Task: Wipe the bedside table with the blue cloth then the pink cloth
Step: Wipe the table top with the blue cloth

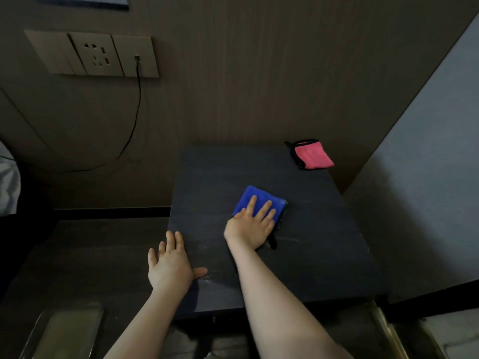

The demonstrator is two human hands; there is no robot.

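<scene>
Blue cloth (259,203), folded into a small pad, lies near the middle of the dark bedside table (324,229), and the right hand (250,226) presses it flat with straight, slightly spread fingers on top, nothing curled round it. The left hand (169,268) rests open at the table's near left edge, palm down with its thumb out to the right, seemingly bracing. Pink cloth (313,155) with black trim sits untouched at the far right corner, well apart from both hands.

By my reading, the first step is in hand: wiping with the blue pad (faint streaks show on the near surface, though I can't tell whether they are dust or damp). Next comes covering the unwiped areas, the far side included, then swapping to the pink one, which calls for a reach to the far right.
</scene>
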